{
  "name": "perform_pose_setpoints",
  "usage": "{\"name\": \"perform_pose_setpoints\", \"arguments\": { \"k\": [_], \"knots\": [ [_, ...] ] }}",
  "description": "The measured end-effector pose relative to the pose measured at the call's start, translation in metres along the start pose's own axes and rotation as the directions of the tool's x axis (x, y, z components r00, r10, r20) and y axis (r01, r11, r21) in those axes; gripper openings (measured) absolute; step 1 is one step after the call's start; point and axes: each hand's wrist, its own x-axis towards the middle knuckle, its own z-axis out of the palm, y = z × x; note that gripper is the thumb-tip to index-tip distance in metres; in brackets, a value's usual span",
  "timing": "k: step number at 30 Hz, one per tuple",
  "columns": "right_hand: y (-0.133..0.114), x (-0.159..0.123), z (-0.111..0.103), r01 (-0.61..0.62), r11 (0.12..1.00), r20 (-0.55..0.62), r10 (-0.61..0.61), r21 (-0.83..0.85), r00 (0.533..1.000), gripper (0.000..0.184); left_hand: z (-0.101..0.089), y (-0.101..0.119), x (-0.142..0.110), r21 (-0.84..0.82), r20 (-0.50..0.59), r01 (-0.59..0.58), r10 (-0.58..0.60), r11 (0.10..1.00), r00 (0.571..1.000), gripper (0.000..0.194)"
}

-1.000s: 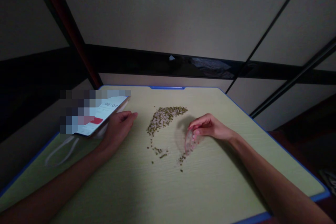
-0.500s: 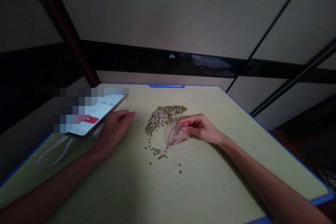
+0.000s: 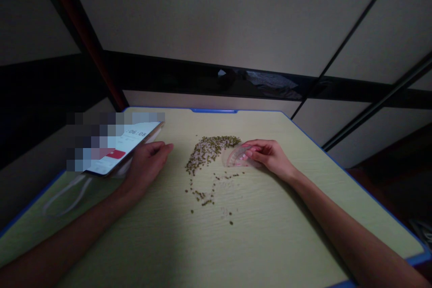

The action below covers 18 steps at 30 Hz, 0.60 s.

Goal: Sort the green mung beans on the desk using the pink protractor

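Observation:
My right hand (image 3: pixel 266 155) pinches a clear half-round protractor (image 3: pixel 232 156) with pink markings, held low at the right edge of a pile of small green beans (image 3: pixel 211 146). Pale grains are mixed into the pile. Stray beans (image 3: pixel 202 198) and a few pale grains lie scattered on the near side of it. My left hand (image 3: pixel 150 159) rests on the table with its fingers curled closed, beside the phone's right edge. Nothing shows in it.
A phone (image 3: pixel 111 155) with a lit timer screen leans at the left, partly blurred out. A white cord loop (image 3: pixel 67 198) hangs from it onto the table (image 3: pixel 151 243), which has a blue edge. Behind stand pale cabinet panels (image 3: pixel 209 13) with a dark glossy band.
My right hand has moved the protractor away from me and to the right, off the near stray beans and up beside the pile. The left hand has stayed in place.

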Motion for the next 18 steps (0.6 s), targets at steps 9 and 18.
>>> {"name": "perform_pose_setpoints", "arguments": {
  "k": [9,18],
  "knots": [
    [-0.024,-0.025,-0.002,-0.064,0.998,0.557,0.065,-0.022,0.828,0.016,0.0,-0.002,0.002,0.024,-0.011,-0.038,0.038,0.999,0.999,0.036],
    [-0.026,-0.03,0.017,0.021,0.999,0.58,0.01,-0.047,0.814,0.017,0.0,-0.002,0.002,0.022,-0.012,-0.025,0.025,0.999,1.0,0.036]
  ]
}}
